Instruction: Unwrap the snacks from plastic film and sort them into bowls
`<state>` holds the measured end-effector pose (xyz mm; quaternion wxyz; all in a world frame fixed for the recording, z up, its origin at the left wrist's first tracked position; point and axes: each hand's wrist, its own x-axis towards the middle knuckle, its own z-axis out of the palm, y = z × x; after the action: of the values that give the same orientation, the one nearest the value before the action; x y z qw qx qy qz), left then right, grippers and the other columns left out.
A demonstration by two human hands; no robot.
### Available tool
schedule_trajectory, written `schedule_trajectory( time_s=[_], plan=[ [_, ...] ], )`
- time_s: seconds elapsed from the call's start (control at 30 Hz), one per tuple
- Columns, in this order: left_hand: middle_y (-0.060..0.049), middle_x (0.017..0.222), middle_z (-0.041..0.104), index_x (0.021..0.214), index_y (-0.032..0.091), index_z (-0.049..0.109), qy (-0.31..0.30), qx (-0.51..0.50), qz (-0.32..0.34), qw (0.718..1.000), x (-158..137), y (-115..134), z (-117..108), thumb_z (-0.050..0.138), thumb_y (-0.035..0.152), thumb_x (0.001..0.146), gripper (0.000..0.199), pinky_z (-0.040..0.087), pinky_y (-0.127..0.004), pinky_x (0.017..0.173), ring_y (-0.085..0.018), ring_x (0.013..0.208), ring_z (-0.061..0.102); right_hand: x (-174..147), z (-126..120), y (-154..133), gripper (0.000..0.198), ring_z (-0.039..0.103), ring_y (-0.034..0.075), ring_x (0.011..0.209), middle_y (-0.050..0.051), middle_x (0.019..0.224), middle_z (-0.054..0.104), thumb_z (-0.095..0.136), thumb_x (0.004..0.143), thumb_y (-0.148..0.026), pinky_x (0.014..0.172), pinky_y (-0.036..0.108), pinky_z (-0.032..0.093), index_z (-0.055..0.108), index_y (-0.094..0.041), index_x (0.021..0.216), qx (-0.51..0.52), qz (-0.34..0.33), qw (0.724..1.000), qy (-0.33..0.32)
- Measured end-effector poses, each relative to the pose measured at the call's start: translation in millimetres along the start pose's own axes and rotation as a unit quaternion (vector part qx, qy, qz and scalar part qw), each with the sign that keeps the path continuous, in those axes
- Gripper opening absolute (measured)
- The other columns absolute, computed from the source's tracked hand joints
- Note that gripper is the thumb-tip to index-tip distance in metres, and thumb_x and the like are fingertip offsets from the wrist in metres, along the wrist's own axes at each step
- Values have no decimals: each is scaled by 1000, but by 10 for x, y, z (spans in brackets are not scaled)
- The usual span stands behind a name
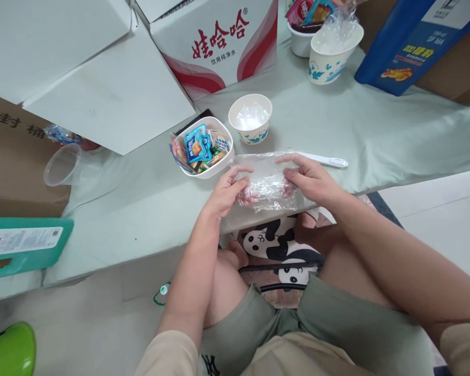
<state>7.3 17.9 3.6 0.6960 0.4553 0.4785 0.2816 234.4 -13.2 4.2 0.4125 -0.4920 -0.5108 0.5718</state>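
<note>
Between my two hands a clear plastic bag [268, 185] is stretched at the table's front edge. My left hand [230, 192] grips its left side between thumb and fingers. On the other side my right hand [311, 176] pinches the bag, and some fingers show blurred through the film. Just behind it stands a paper cup [254, 133] with clear plastic inside. A white bowl [218, 169] full of small wrapped snacks sits to the left of the bag. Beyond my right hand lies a white stick-like tool [324, 160], partly hidden by that hand.
White cartons [102, 89] and a red-and-white box [219, 47] line the back. At the back right are another paper cup [327, 67] with plastic film, a second snack bowl [300, 42] and a blue container [407, 52]. A clear plastic cup [62, 166] lies at the left.
</note>
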Motion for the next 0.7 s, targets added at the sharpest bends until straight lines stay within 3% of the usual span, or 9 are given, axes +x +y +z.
schedule_trajectory(
  time_s=[0.2,0.27,0.37,0.47,0.57,0.63,0.7],
  plan=[
    [3,65,64,91,21,62,-4,-73,-3,997,2,53,-59,76,36,70,29,54,-23,50,-13,54,65,-31,-36,32,17,63,16,64,2,72,66,53,79,-23,63,31,51,70,-21,83,62,-20,998,-12],
    [0,71,64,83,19,63,-16,-83,-6,996,17,60,-75,69,42,73,26,56,-26,56,-14,61,65,-29,-57,43,23,64,18,70,4,78,69,48,80,-24,69,33,51,71,-21,78,8,-44,999,-19],
    [-1,74,61,81,18,63,2,-33,23,999,42,24,-72,66,48,76,31,50,-24,53,-13,62,58,-9,-66,66,29,62,20,73,6,79,70,49,87,-35,72,36,49,69,-20,72,-153,-90,984,-31],
    [3,78,58,91,19,62,43,93,101,990,40,-34,-48,77,28,67,30,44,-20,58,-9,64,53,15,-50,89,19,65,24,88,10,96,71,60,82,-37,83,41,51,67,-20,75,-252,-152,956,8],
    [4,81,60,111,22,60,16,148,122,981,12,-51,-31,77,21,65,49,45,-21,63,-9,66,54,12,-29,78,23,63,27,112,11,118,68,65,79,-35,99,46,48,67,-22,99,-195,-174,961,87],
    [3,81,62,124,24,56,-21,144,112,983,0,-41,-30,76,23,68,60,47,-22,64,-10,65,56,-5,-9,49,33,64,25,110,10,119,70,66,81,-40,96,43,51,65,-24,110,-121,-127,983,47],
    [1,82,64,135,27,50,-41,138,110,983,-2,-29,-30,76,27,71,69,49,-24,64,-12,66,59,-20,20,17,31,67,22,92,7,104,73,68,79,-41,81,37,54,67,-23,105,-118,-58,990,-41]
  ],
)
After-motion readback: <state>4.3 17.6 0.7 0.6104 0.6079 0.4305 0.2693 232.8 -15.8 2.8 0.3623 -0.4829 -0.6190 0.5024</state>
